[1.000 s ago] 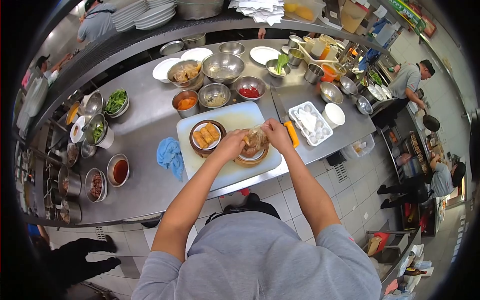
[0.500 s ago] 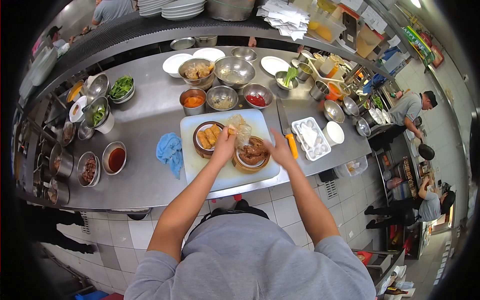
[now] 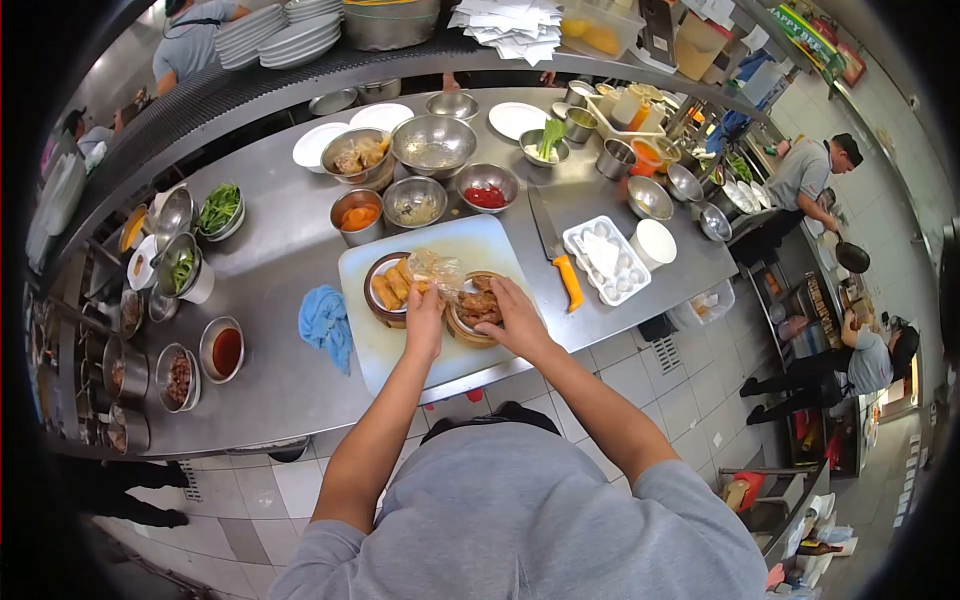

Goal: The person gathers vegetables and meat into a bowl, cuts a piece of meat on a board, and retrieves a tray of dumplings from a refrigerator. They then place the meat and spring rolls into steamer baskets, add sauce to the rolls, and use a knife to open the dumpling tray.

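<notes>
My left hand [image 3: 424, 322] is closed on a crumpled clear plastic bag [image 3: 437, 268], between two round bamboo steamers on the white cutting board [image 3: 385, 350]. Golden fried rolls [image 3: 392, 285] lie in the left steamer [image 3: 377, 310]. Brown saucy meat pieces [image 3: 478, 305] fill the right steamer [image 3: 463, 333]; their exact kind is hard to make out. Over that steamer's right side, my right hand [image 3: 515, 322] has its fingers stretched out and apart, touching the meat or the rim. Part of the right steamer is hidden beneath this hand.
A yellow-handled knife [image 3: 567, 280] lies right of the board, beside a white egg tray [image 3: 606, 262]. A blue cloth [image 3: 326, 325] is on the left. Metal bowls [image 3: 434, 142] line the back, below a shelf with stacked plates [image 3: 300, 35]. Co-workers [image 3: 805, 175] stand at the right.
My right hand has come in from the right onto the right steamer. My left hand has lowered slightly with the bag. The whole view has shifted and turned a little.
</notes>
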The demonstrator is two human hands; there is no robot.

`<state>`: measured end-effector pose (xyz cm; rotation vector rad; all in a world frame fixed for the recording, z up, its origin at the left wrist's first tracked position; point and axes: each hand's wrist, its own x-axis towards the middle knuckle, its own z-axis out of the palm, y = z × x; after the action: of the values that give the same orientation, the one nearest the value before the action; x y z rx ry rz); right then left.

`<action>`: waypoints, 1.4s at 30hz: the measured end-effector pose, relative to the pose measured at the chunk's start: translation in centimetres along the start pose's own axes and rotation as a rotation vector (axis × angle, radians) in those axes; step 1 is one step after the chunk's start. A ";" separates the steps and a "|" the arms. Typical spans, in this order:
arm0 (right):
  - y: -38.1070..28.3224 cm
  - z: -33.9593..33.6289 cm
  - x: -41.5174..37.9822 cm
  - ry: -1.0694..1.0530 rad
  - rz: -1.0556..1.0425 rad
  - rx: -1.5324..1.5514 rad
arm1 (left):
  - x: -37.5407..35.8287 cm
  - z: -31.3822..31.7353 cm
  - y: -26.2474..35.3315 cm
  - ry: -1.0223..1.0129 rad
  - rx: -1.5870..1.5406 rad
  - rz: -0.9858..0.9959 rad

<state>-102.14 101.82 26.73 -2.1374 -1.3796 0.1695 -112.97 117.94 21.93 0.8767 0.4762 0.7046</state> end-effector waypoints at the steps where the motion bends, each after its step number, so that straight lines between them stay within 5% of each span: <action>1: 0.2 0.4 0.3 0.003 -0.035 -0.011 | -0.1 0.2 -0.1 0.009 -0.015 0.019; 7: 2.2 0.9 0.6 0.011 -0.147 0.138 | -1.4 2.3 0.8 0.206 -0.078 0.075; 14: 6.0 -7.9 1.1 0.034 -0.198 0.268 | -2.0 5.7 4.9 0.365 -0.186 0.356; 17: 7.8 -12.6 0.2 -0.119 -0.065 0.597 | -2.8 9.6 3.8 0.236 -0.350 0.176; 22: 11.4 -16.1 -3.3 -0.158 -0.038 0.695 | -5.5 21.6 -5.1 0.046 0.017 -0.342; 24: 16.0 -15.2 -5.3 0.021 -0.208 0.374 | -6.0 24.4 -9.1 -0.041 -0.001 -0.481; 30: 26.0 -19.4 -11.6 0.308 0.219 0.605 | -4.6 32.5 -13.7 -0.563 0.085 -0.854; 33: 32.5 -27.6 -12.9 0.820 0.261 0.436 | -3.8 36.5 -13.3 -0.694 0.149 -0.858; 35: 37.0 -35.6 -13.2 1.046 0.267 0.761 | -3.3 37.7 -13.1 -0.725 0.180 -0.793; 38: 46.9 -45.3 -12.8 1.285 0.272 0.421 | -2.7 36.5 -12.4 -0.699 0.242 -0.797; 39: 52.4 -47.5 -13.2 1.265 0.349 0.173 | -2.9 36.0 -11.7 -0.655 0.242 -0.776; 42: 69.5 -47.4 -18.3 0.982 0.690 0.197 | -4.2 32.8 -8.6 -0.574 0.323 -0.691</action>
<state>-36.21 46.42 24.90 -1.9760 -0.0587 -0.4181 -91.80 93.79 33.62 1.0795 0.3397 -0.2690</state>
